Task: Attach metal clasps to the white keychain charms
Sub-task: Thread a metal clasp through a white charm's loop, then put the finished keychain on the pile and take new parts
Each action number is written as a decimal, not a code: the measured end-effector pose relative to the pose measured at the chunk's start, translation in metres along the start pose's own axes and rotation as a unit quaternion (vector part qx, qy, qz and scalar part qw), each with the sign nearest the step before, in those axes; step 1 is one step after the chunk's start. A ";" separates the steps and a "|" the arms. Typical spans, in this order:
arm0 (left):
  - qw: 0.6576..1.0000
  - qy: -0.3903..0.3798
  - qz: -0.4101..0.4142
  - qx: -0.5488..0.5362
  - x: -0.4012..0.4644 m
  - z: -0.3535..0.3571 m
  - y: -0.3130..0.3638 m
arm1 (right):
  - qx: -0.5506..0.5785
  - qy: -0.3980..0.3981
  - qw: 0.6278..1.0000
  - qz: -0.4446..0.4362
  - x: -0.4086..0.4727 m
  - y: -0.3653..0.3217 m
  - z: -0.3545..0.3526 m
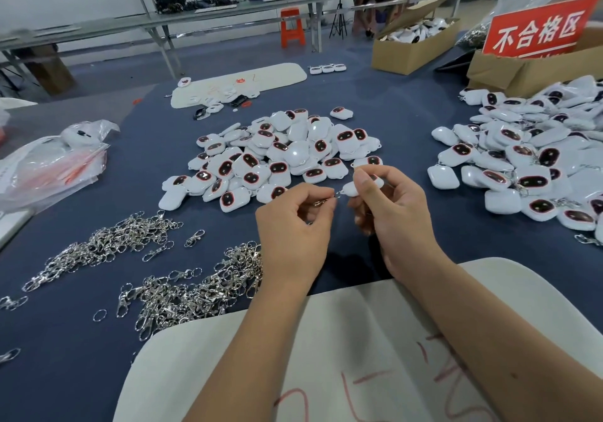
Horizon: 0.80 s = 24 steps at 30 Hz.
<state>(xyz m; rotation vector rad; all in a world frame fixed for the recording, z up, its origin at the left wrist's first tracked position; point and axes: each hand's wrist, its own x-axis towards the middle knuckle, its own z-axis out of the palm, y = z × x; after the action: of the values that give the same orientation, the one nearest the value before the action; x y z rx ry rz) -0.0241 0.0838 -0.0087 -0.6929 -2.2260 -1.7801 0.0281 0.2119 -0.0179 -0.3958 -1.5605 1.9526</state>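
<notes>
Silver clasps [156, 265] lie heaped on the blue desk [408, 121] at the left. Beside them the left hand [293, 226] pinches one clasp [321, 201] between curled fingers, its tip touching the white charm [350, 189] that the right hand [394, 206] grips. Behind sits a charm pile [277, 157]; another pile [528, 157] lies at the right.

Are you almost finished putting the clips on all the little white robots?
Not yet. The pile on the right already shows clasps on some charms. The left hand pinches a clasp against the charm in the right hand. The middle pile and loose clasps look still to do.
</notes>
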 end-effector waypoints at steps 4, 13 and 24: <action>0.995 0.010 -0.082 -0.061 0.002 0.014 0.007 | 0.033 0.063 0.997 0.010 0.003 0.001 -0.004; 0.917 -0.102 -0.263 -0.281 0.026 0.107 0.053 | 0.016 0.334 0.932 -0.143 0.034 -0.027 -0.064; 0.995 -0.065 -0.010 0.078 0.019 0.089 0.030 | -0.414 0.158 0.874 -0.200 0.022 -0.017 -0.051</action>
<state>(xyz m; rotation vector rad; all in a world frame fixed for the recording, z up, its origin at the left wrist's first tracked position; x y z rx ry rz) -0.0154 0.1782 0.0032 -0.7749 -2.4343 -1.5893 0.0452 0.2671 -0.0118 -0.6305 -1.9887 0.7838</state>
